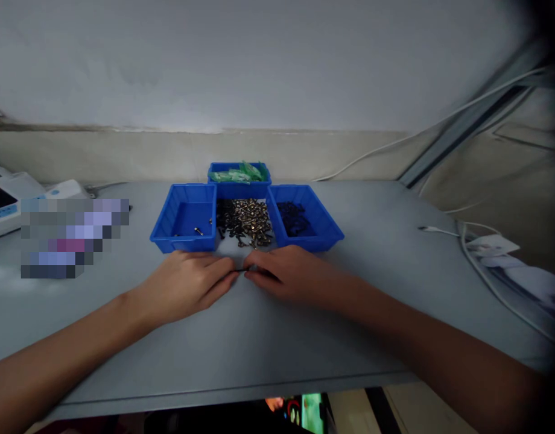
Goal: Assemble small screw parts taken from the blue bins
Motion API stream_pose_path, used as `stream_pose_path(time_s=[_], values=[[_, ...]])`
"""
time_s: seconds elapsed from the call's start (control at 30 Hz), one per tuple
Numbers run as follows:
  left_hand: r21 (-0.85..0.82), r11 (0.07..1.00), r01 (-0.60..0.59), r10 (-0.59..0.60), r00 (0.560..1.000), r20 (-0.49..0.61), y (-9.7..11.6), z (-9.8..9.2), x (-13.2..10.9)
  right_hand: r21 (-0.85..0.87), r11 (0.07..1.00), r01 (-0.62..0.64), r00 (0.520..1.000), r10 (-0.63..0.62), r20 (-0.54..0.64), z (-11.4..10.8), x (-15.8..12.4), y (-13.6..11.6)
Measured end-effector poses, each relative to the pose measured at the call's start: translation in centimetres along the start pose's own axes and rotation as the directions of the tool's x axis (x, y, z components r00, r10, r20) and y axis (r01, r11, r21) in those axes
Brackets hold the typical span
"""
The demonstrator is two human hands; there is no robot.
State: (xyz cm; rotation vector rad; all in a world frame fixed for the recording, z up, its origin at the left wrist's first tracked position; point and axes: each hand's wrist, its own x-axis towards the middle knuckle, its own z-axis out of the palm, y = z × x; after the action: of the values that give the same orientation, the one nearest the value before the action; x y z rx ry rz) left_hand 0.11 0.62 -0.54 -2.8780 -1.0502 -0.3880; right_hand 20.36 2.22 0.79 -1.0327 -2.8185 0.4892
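Grey tabletop: my left hand [187,286] and right hand [295,277] pinch a thin dark piece [241,270] between closed fingertips, just near of the big heap of brass and black screws [245,222], the left blue plastic tray [182,244] holding only a few, so little looks done.

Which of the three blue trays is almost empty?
The left blue plastic tray, just beyond the left hand: only a few small screws inside. The right tray holds dark parts, the rear tray green packets.
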Motion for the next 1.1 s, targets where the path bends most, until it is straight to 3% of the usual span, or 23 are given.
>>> stream_pose_path(time_s=[0.3,1.1], values=[[-0.042,0.997,-0.065,0.061,0.995,-0.08,-0.05,0.15,-0.07,-0.034,0.999,0.037,0.999,-0.038,-0.015,0.29,0.13,0.12],[-0.051,0.994,-0.093,0.091,0.995,-0.032,-0.22,0.15,-0.06,-0.046,0.998,0.044,0.999,-0.044,-0.005,0.21,0.25,0.03]])
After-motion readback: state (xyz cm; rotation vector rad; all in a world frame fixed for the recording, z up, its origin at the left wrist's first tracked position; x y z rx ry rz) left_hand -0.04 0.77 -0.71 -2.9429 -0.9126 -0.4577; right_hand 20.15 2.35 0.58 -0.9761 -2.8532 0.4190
